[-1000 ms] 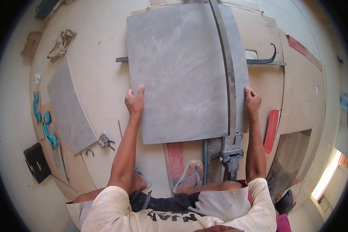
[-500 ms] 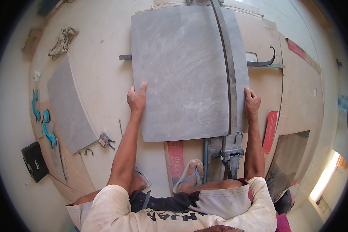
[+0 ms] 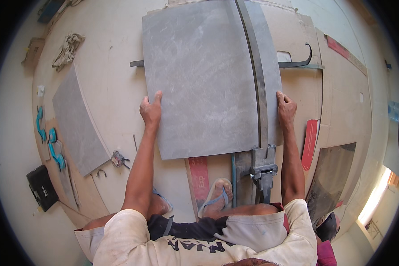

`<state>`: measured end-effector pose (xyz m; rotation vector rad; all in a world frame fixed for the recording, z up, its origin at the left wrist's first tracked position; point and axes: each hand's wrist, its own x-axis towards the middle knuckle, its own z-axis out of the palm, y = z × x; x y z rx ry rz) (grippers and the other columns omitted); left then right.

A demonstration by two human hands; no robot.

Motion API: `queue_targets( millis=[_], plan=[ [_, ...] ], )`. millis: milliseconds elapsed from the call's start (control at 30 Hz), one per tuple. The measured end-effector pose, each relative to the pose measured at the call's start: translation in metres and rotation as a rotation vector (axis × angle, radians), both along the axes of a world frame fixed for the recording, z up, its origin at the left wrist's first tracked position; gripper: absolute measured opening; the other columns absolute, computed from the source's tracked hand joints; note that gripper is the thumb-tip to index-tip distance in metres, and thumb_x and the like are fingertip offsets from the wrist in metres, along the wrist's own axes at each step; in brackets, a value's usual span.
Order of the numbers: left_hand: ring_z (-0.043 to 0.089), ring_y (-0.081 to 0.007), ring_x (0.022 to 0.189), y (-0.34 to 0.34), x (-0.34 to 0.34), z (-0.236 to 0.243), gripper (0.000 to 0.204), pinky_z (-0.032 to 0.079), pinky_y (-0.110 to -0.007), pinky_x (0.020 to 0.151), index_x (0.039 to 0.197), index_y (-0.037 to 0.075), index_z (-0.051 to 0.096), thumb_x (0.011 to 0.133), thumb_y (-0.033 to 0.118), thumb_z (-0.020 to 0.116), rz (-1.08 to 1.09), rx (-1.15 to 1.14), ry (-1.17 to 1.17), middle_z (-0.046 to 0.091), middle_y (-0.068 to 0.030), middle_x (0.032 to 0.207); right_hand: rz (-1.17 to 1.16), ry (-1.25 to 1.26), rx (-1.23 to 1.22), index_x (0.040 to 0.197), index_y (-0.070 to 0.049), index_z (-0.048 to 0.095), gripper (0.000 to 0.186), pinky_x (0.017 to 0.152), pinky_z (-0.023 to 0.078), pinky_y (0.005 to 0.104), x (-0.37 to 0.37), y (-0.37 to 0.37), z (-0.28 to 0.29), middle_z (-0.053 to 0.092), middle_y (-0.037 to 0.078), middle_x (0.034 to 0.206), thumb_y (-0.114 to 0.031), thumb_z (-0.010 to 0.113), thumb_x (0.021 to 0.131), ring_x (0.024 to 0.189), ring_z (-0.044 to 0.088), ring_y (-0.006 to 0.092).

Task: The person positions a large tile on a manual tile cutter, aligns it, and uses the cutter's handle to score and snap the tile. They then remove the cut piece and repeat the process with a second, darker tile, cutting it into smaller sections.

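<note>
A large grey tile [image 3: 199, 84] lies on a manual tile cutter, beneath its long metal rail [image 3: 255, 66]. My left hand [image 3: 151, 109] grips the tile's left edge, thumb on top and the other fingers curled at the side, partly hidden. On the opposite edge my right hand [image 3: 287, 109] holds the tile, its fingers closed at the rim. The cutter's metal end block [image 3: 264, 160] sits at the near end of the rail, between my right forearm and my foot. A support arm [image 3: 137, 64] juts out left of the tile, and a curved one [image 3: 299, 63] out right.
Cardboard sheets [image 3: 343, 102] cover the floor at right, with a dark tile piece [image 3: 330, 179] on them. At left lie another grey tile [image 3: 77, 124], teal suction lifters [image 3: 54, 148], a black case [image 3: 42, 188] and a crumpled cloth [image 3: 68, 51].
The whole view has shifted slightly, so the tile and cutter appear a little higher and further left. Both hands stay on the tile's side edges.
</note>
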<state>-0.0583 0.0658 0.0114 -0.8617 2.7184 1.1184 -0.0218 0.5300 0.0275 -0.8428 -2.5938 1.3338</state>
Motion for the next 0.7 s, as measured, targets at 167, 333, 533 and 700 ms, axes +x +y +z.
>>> queue_targets(
  millis=[167,333,533,700],
  plan=[
    [0.063,-0.042,0.094,-0.002,0.004,-0.006,0.073,0.047,-0.044,0.088,0.1,-0.018,0.061,0.085,0.054,0.069,0.045,0.041,0.088,0.064,-0.0321,0.094,0.033,0.049,-0.004,0.074,0.004,0.06,0.046,0.055,0.034,0.0284,0.001,0.0,-0.007,0.043,-0.004,0.064,-0.035,0.065,0.096,0.063,0.036,0.008],
    [0.063,-0.0409,0.094,0.003,0.0,0.007,0.072,0.048,-0.044,0.088,0.1,-0.017,0.061,0.086,0.053,0.07,0.001,-0.03,0.03,0.065,-0.0318,0.095,0.023,0.083,-0.008,0.075,0.005,0.059,0.044,0.055,0.034,0.028,0.002,0.002,-0.012,0.043,-0.004,0.065,-0.033,0.065,0.096,0.063,0.036,0.0077],
    [0.063,-0.0386,0.088,-0.005,0.007,-0.018,0.066,0.048,-0.045,0.083,0.091,-0.011,0.061,0.084,0.054,0.071,0.049,-0.087,0.184,0.065,-0.0285,0.089,0.041,-0.034,-0.017,0.08,0.006,0.065,0.043,0.057,0.037,0.0286,0.002,0.002,-0.005,0.048,-0.003,0.066,-0.034,0.066,0.096,0.066,0.04,0.0076],
    [0.062,-0.0353,0.084,0.0,0.005,0.004,0.061,0.048,-0.044,0.081,0.087,-0.01,0.062,0.084,0.051,0.072,0.023,-0.025,0.016,0.065,-0.0256,0.087,0.016,-0.042,0.034,0.09,0.006,0.071,0.043,0.062,0.043,0.0301,0.0,0.001,0.0,0.057,0.002,0.066,-0.037,0.067,0.093,0.066,0.049,0.0098]
  ],
)
